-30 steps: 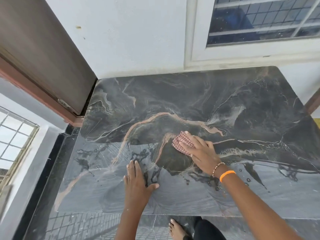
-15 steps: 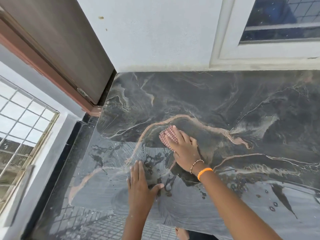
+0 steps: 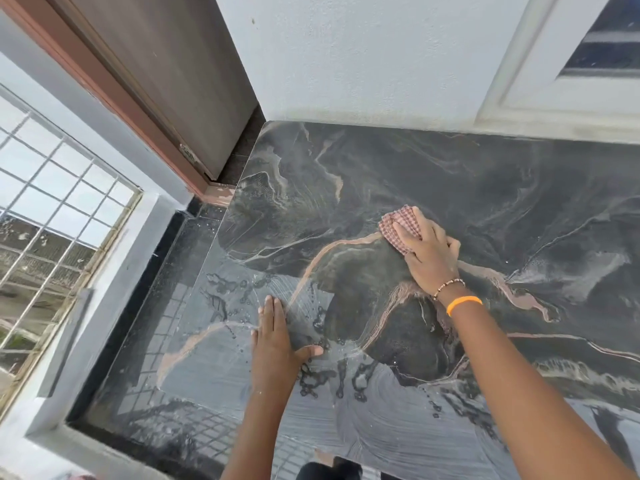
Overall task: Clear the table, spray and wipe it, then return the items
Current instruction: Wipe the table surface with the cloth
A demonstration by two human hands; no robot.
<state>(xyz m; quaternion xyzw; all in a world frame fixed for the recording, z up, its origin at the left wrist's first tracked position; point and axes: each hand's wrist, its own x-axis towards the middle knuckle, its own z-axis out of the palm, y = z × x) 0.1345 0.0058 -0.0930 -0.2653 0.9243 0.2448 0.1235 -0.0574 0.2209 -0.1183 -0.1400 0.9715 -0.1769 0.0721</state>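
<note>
No text, label, brand, number or sign can be read anywhere in the head view. The dark marbled surface [image 3: 485, 188] filling the centre and right of the frame bears only veining and wet streaks, and the checked cloth [image 3: 398, 225] right of centre shows only its woven pattern.

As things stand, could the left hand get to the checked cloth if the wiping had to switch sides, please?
Probably yes. The left hand rests flat and holds nothing, and only bare wet table top lies between it and the checked cloth. The right hand presses on the cloth and would have to lift first.
</note>
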